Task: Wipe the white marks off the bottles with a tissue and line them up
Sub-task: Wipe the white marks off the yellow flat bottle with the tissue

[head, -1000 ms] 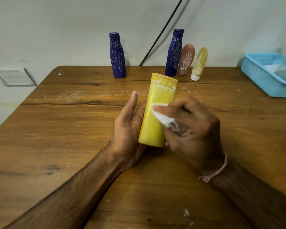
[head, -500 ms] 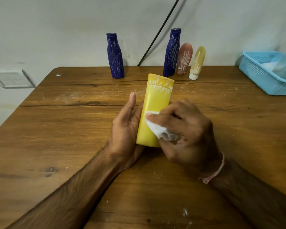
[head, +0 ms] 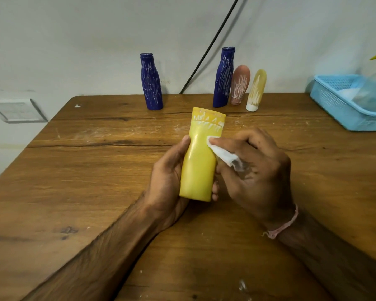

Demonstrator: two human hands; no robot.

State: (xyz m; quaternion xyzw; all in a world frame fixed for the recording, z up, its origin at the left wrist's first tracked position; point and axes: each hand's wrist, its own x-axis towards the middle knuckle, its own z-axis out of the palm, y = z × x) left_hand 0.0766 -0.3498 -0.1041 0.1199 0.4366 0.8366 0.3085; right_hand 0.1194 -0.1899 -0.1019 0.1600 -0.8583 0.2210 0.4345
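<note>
My left hand (head: pixel 167 179) grips a yellow bottle (head: pixel 199 168) from the left, held tilted over the middle of the wooden table (head: pixel 74 181). White marks remain in a band near the bottle's far end. My right hand (head: pixel 256 170) pinches a white tissue (head: pixel 225 155) and presses it against the bottle's right side. At the back edge stand a blue bottle (head: pixel 150 82), a second blue bottle (head: pixel 224 79), a brown bottle (head: pixel 240 84) and a pale yellow bottle (head: pixel 256 90), all streaked with white marks.
A light blue plastic basket (head: pixel 343 105) holding a clear bag sits at the table's right rear. A black cable (head: pixel 211 46) runs down the wall behind the bottles. White dust specks lie on the table near the front.
The tissue in my right hand slid down the bottle, then back up toward the marked band. My left hand kept its hold on the bottle.
</note>
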